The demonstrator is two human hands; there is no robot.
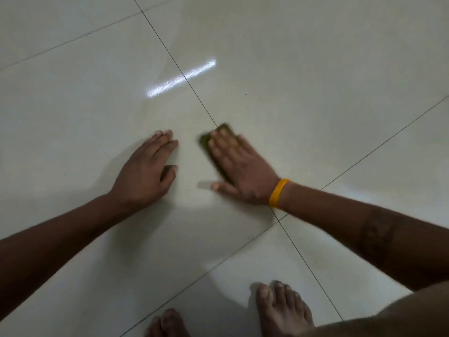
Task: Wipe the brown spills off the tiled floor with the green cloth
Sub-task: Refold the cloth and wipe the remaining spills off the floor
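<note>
The green cloth [224, 130] lies folded flat on the pale tiled floor [303, 81], across a dark grout line. My right hand [239, 170], with an orange band at the wrist, presses on it with straight spread fingers and covers most of it; it looks motion-blurred. My left hand [145, 170] rests flat on the floor to the left of the cloth, a hand's width away, holding nothing. I cannot make out any brown spill on the tiles around the cloth; a faint smeared sheen shows above the hands.
My two bare feet [281, 310] stand on the tiles at the bottom edge, close behind the right arm. A bright streak of reflected light [181, 77] lies on the floor beyond the hands. Grout lines cross under the right wrist.
</note>
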